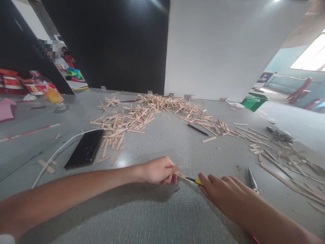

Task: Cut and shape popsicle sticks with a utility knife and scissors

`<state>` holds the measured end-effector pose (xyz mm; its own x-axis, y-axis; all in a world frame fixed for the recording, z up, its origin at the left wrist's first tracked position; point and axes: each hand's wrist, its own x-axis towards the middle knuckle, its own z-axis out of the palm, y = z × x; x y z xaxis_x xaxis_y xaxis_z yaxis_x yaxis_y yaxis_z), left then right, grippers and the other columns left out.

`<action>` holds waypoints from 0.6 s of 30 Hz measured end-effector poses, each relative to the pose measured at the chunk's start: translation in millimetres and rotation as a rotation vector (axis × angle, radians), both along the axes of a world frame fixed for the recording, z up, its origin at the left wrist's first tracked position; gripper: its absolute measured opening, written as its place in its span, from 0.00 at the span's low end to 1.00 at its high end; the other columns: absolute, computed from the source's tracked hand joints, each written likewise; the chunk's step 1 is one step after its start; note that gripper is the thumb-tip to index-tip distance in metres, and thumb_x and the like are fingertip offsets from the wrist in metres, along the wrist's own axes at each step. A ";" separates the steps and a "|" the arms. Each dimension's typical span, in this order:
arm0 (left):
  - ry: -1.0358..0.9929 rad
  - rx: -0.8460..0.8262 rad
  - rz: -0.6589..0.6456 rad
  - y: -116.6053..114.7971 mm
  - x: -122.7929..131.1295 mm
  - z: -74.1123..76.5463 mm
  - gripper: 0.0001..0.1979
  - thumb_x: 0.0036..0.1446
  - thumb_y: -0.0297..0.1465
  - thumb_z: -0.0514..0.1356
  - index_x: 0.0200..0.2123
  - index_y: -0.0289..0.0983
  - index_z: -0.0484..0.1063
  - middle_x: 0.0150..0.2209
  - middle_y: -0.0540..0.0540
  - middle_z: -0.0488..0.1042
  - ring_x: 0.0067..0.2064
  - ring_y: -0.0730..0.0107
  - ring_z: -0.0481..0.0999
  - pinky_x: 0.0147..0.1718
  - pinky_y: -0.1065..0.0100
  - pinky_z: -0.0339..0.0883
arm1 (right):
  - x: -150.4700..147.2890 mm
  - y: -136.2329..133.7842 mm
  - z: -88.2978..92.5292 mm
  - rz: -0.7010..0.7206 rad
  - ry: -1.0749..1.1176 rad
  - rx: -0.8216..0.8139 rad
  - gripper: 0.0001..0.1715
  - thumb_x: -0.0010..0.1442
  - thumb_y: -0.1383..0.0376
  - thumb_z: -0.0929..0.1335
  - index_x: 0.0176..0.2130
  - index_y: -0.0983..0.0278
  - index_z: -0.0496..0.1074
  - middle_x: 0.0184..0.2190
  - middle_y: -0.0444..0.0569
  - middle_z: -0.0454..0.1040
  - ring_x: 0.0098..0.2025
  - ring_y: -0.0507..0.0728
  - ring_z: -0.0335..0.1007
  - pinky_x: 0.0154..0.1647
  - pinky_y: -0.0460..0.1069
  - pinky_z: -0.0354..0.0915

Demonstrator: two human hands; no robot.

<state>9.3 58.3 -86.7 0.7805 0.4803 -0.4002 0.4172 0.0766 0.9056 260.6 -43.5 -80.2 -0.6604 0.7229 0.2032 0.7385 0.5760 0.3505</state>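
My left hand (162, 171) is closed on one end of a wooden craft stick (181, 175), pinching it between thumb and fingers above the table. My right hand (223, 189) is wrapped round a yellow utility knife (198, 182). The knife's dark blade lies along the stick, touching or nearly touching it, just right of my left fingers. Most of the knife's handle is hidden inside my right hand. A small dark scrap (177, 189) rests on the table below the stick.
Loose craft sticks (137, 115) lie in heaps along the back. A phone (85, 149) with a white cable is at left, a black pencil (198, 129) beyond my hands. Pliers-like metal tool (252, 181) and wood strips (279, 176) lie at right; a juice bottle (52, 91) stands far left.
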 end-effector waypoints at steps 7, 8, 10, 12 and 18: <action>0.059 -0.069 -0.105 9.1 -2.0 2.3 0.27 0.67 0.53 0.55 0.30 0.35 0.70 0.19 0.55 0.63 0.17 0.76 0.60 0.17 0.72 0.56 | 2.7 13.2 -2.9 -0.067 -0.066 -0.147 0.10 0.74 0.63 0.62 0.39 0.60 0.68 0.23 0.41 0.75 0.20 0.59 0.76 0.20 0.53 0.48; 0.063 -0.051 -0.099 8.9 -1.5 1.8 0.26 0.67 0.53 0.55 0.29 0.36 0.69 0.19 0.55 0.64 0.17 0.76 0.60 0.17 0.72 0.55 | 1.9 12.6 -0.9 -0.062 -0.077 -0.136 0.09 0.73 0.64 0.63 0.39 0.60 0.69 0.23 0.41 0.75 0.20 0.60 0.76 0.20 0.53 0.50; 0.070 -0.023 -0.092 7.7 -0.6 0.6 0.26 0.68 0.51 0.54 0.29 0.36 0.68 0.19 0.54 0.64 0.17 0.76 0.60 0.17 0.73 0.56 | -4.2 7.3 6.3 -0.049 -0.106 -0.102 0.07 0.68 0.71 0.65 0.39 0.60 0.71 0.22 0.42 0.75 0.19 0.58 0.75 0.20 0.53 0.52; 0.072 -0.003 -0.091 6.1 -0.5 0.2 0.25 0.69 0.50 0.53 0.28 0.36 0.67 0.19 0.54 0.64 0.17 0.76 0.61 0.17 0.73 0.56 | -14.5 -1.3 16.1 -0.043 -0.145 -0.059 0.16 0.55 0.79 0.66 0.37 0.60 0.73 0.23 0.43 0.75 0.18 0.56 0.73 0.19 0.53 0.54; 0.076 0.060 -0.063 0.4 -1.2 2.3 0.23 0.70 0.48 0.52 0.28 0.37 0.65 0.18 0.56 0.61 0.16 0.77 0.59 0.16 0.74 0.56 | -11.6 1.3 10.4 -0.014 -0.182 0.018 0.19 0.52 0.82 0.66 0.38 0.61 0.71 0.24 0.43 0.73 0.20 0.54 0.70 0.19 0.52 0.55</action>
